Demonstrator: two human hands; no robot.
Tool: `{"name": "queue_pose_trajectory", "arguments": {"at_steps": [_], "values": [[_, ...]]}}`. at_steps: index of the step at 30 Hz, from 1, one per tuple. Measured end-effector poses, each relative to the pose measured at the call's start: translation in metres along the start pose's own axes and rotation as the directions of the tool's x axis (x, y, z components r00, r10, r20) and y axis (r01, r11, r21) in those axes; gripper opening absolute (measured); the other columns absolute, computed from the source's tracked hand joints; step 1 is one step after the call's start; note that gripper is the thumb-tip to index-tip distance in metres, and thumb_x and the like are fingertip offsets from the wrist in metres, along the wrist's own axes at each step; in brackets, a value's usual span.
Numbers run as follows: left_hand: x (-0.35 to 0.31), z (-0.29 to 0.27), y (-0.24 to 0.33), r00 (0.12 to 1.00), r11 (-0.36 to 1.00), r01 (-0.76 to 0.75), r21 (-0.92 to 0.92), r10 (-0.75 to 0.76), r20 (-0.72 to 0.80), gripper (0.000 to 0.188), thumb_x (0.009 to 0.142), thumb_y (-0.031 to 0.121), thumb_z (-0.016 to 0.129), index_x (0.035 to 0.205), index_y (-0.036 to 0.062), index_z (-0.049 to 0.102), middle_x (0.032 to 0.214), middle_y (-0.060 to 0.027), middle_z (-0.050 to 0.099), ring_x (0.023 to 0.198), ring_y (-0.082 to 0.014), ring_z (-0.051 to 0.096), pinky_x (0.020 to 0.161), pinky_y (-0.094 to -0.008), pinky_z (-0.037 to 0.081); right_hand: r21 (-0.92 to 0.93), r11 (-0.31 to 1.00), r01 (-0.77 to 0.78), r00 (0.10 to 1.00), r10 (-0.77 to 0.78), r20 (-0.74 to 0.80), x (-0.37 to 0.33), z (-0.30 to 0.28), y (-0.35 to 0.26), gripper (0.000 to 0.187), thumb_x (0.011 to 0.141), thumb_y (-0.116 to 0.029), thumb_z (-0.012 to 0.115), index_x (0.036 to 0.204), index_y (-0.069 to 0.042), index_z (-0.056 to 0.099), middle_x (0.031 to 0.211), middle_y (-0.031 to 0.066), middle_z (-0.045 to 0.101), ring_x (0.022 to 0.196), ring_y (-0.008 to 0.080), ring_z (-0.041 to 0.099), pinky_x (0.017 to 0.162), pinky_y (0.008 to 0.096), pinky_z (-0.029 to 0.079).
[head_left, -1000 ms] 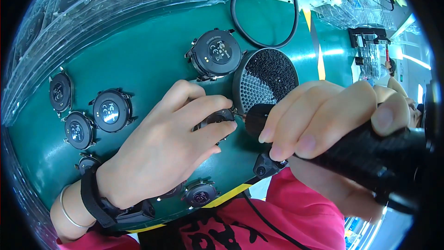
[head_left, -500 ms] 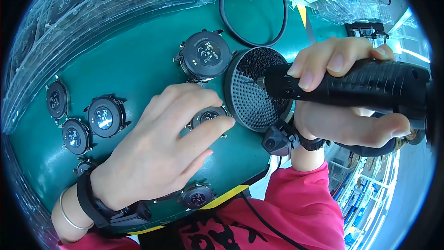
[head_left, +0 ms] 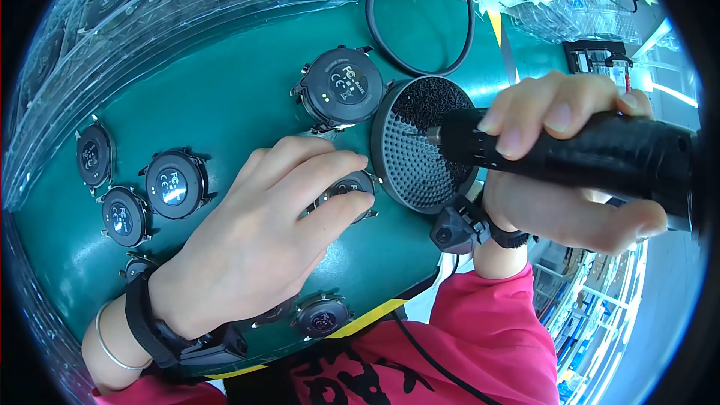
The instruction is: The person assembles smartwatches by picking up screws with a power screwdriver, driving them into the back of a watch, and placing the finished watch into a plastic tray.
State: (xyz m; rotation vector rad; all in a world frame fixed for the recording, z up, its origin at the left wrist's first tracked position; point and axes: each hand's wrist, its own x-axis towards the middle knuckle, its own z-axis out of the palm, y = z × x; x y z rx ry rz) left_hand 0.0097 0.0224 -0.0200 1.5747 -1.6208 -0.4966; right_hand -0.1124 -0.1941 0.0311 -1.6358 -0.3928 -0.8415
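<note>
My left hand (head_left: 251, 236) rests over a small round watch body (head_left: 349, 187) on the green work mat, its thumb and forefinger closed around the sides. That watch body lies back side up and is partly hidden by the fingers. My right hand (head_left: 536, 206) is wrapped around a black electric screwdriver (head_left: 637, 151) held nearly level. The screwdriver's thin bit points left over a round grey dish (head_left: 409, 172) with a dimpled floor. Many tiny black screws (head_left: 429, 101) are heaped along the dish's far side. A larger watch body (head_left: 342, 88) lies back up at the dish's left.
Several more watch bodies (head_left: 175, 184) lie on the mat (head_left: 247, 97) to the left and near the front edge. Clear plastic trays (head_left: 247, 4) are stacked along the far left. A black cable loop (head_left: 471, 22) lies behind the dish. Yellow tape (head_left: 375, 307) marks the near edge.
The screwdriver's rear end has dipped a little, its bit still over the dish. My left hand's lower fingers have tucked in under the palm; its grip on the watch body stays.
</note>
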Motion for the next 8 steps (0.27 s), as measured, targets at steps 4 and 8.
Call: {"name": "queue_pose_trajectory", "arguments": {"at_steps": [4, 8], "values": [[0.000, 0.001, -0.001, 1.000, 1.000, -0.001, -0.001, 0.001, -0.015, 0.043, 0.069, -0.004, 0.074, 0.110, 0.0073, 0.069, 0.125, -0.0124, 0.061, 0.111, -0.0343, 0.058, 0.092, -0.0443, 0.050, 0.084, 0.996, -0.010, 1.000, 0.013, -0.028, 0.000, 0.005, -0.008, 0.084, 0.085, -0.075, 0.057, 0.132, -0.005, 0.047, 0.096, 0.0121, 0.059, 0.061, 0.0208, 0.062, 0.052, 0.0372, 0.054], [0.000, 0.001, -0.001, 1.000, 1.000, -0.014, 0.014, 0.014, -0.011, 0.044, 0.069, -0.002, 0.076, 0.111, 0.0083, 0.070, 0.125, -0.0127, 0.061, 0.110, -0.0347, 0.058, 0.091, -0.0442, 0.050, 0.080, 0.988, -0.129, 0.984, 0.117, 0.135, 0.000, -0.003, -0.026, 0.083, 0.084, -0.071, 0.063, 0.133, -0.007, 0.044, 0.101, 0.0124, 0.059, 0.064, 0.0229, 0.065, 0.052, 0.0385, 0.057]]}}
